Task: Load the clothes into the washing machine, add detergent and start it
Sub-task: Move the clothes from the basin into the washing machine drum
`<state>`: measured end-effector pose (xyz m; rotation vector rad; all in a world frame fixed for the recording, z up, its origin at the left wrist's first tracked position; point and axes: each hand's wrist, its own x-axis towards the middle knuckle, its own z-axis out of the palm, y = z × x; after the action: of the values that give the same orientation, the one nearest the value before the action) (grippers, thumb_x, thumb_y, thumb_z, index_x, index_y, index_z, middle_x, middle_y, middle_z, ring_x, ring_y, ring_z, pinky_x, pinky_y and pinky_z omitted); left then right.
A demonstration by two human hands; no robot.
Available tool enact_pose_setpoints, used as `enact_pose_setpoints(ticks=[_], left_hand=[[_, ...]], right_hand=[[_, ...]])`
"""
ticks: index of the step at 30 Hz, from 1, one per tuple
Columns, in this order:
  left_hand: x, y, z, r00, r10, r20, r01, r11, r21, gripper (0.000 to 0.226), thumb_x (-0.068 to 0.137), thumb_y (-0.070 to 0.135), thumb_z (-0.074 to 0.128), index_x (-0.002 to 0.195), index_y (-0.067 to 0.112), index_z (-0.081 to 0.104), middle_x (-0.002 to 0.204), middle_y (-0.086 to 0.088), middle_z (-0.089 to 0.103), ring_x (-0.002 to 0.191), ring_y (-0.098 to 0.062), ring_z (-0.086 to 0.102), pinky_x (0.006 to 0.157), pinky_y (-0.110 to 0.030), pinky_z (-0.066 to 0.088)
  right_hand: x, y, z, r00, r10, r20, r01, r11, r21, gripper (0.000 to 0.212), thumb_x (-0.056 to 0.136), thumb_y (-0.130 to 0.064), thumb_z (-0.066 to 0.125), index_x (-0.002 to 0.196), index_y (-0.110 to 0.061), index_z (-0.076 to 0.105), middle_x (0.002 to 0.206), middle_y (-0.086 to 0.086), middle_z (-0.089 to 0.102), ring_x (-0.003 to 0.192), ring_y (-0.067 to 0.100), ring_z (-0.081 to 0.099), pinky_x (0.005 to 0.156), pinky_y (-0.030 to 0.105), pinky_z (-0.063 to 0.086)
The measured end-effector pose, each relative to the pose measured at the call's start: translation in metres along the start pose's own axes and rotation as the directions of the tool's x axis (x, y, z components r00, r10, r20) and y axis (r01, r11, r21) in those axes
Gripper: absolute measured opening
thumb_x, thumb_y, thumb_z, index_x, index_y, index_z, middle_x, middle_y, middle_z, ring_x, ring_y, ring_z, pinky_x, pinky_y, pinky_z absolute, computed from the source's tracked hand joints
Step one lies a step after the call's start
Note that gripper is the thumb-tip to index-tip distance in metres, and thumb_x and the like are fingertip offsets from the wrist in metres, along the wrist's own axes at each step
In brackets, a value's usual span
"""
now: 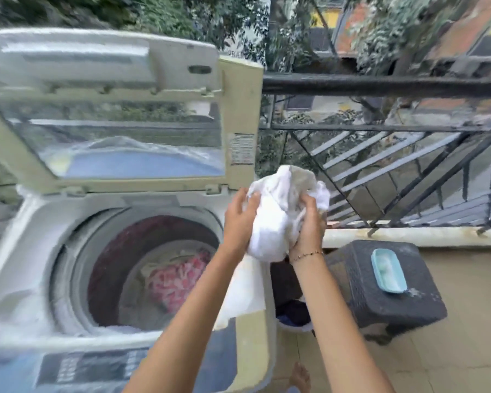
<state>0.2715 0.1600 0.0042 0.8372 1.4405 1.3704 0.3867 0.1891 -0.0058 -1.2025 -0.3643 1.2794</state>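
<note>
**White garment held in both hands beside the open washer**

Head view: The left hand [240, 219] and right hand [309, 222] are both closed on a bunched white garment [281, 219], one on each side of it, fingers pressed into the cloth. A loose flat part of it hangs below the grip, in front of the machine's right wall.

Down and to the left of the grip, the washing machine [247, 114] stands with its lid [105, 109] raised upright behind the opening. Its drum [142, 268] already holds clothes: a pink and white patterned piece [176, 282] with a pale piece just behind it.

Directly below the right wrist, between the machine and a dark stool [380, 293], a light-rimmed tub [294, 326] holds dark blue clothes. Right of the grip and lower, a pale blue tray [389, 273] lies on the stool's top, with something pale in it too blurred to tell.

The garment is crumpled into a ball, plain white, with a greyish fold at its top. A thin bracelet [306, 255] circles the right wrist. Behind the grip runs a dark metal railing [380, 85].
</note>
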Motion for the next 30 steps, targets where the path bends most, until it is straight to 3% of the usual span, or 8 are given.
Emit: enact_pose_setpoints(ticks=[5,8,11,15,20,23,25,30], left_hand=[[0.004,0.026,-0.083,0.995,0.037,-0.09,-0.045,0.995,-0.089,0.013,0.097,0.024,0.053,0.099,0.016,0.064,0.098,-0.003,0.068,0.089,-0.017,0.061,0.085,-0.037,0.05],[0.004,0.037,-0.136,0.989,0.105,-0.107,-0.108,0.994,-0.022,0.015,0.095,0.025,0.054,0.091,0.016,0.066,0.086,-0.001,0.068,0.078,-0.014,0.06,0.074,-0.034,0.049],[0.007,0.038,-0.183,0.982,0.142,-0.123,-0.121,0.979,0.165,0.019,0.093,0.026,0.054,0.101,0.012,0.065,0.101,-0.01,0.07,0.081,-0.01,0.059,0.079,-0.033,0.048],[0.009,0.016,-0.224,0.983,0.08,-0.163,-0.032,0.959,0.28,0.017,0.09,0.032,0.053,0.096,0.02,0.063,0.099,-0.004,0.07,0.094,-0.021,0.066,0.085,-0.041,0.049],[0.009,-0.032,-0.239,0.972,-0.132,-0.192,0.201,0.892,0.405,0.03,0.097,0.031,0.046,0.116,0.011,0.059,0.12,-0.01,0.062,0.114,-0.029,0.056,0.096,-0.04,0.044],[0.012,-0.057,-0.245,0.935,-0.291,-0.202,0.354,0.788,0.503,0.04,0.095,0.038,0.045,0.111,0.003,0.057,0.115,-0.018,0.063,0.111,-0.034,0.057,0.091,-0.04,0.044],[0.015,-0.067,-0.245,0.919,-0.329,-0.216,0.393,0.734,0.555,0.046,0.093,0.044,0.046,0.111,0.004,0.059,0.113,-0.016,0.064,0.107,-0.032,0.058,0.082,-0.038,0.043],[0.02,-0.067,-0.226,0.937,-0.304,-0.172,0.347,0.759,0.551,0.035,0.095,0.036,0.047,0.115,0.01,0.059,0.114,-0.008,0.064,0.101,-0.024,0.057,0.08,-0.03,0.04]], right_hand=[[-0.042,0.018,0.06,0.982,0.038,0.185,-0.024,0.997,-0.079,0.025,0.068,-0.036,0.067,0.085,-0.019,0.063,0.088,0.012,0.055,0.074,0.028,0.049,0.058,0.031,0.039],[-0.063,0.035,0.084,0.95,0.107,0.294,-0.047,0.978,-0.205,0.018,0.074,-0.038,0.064,0.078,-0.022,0.057,0.068,0.007,0.049,0.049,0.017,0.043,0.043,0.018,0.026],[-0.079,0.062,0.102,0.944,0.174,0.28,-0.08,0.945,-0.317,0.019,0.083,-0.035,0.061,0.095,-0.02,0.057,0.046,-0.013,0.048,0.032,0.001,0.039,0.032,0.012,0.026],[-0.092,0.107,0.116,0.953,0.107,0.284,0.049,0.868,-0.495,0.044,0.08,-0.038,0.063,0.121,-0.028,0.053,0.081,-0.004,0.063,0.057,0.01,0.056,0.049,0.022,0.044],[-0.091,0.152,0.106,0.957,0.189,0.22,0.031,0.688,-0.725,0.037,0.086,-0.037,0.06,0.12,-0.027,0.048,0.082,0.001,0.063,0.055,0.011,0.054,0.044,0.016,0.042],[-0.085,0.179,0.096,0.919,0.354,0.173,-0.041,0.522,-0.852,0.065,0.079,-0.046,0.059,0.134,-0.018,0.041,0.12,0.013,0.059,0.092,0.026,0.063,0.075,0.03,0.053],[-0.08,0.186,0.091,0.919,0.356,0.168,-0.015,0.457,-0.889,0.066,0.081,-0.042,0.061,0.134,-0.009,0.042,0.132,0.016,0.051,0.116,0.031,0.054,0.099,0.037,0.045],[-0.075,0.171,0.087,0.902,0.349,0.255,0.094,0.417,-0.904,0.041,0.083,-0.024,0.06,0.123,-0.019,0.052,0.123,0.006,0.058,0.104,0.022,0.059,0.092,0.037,0.047]])
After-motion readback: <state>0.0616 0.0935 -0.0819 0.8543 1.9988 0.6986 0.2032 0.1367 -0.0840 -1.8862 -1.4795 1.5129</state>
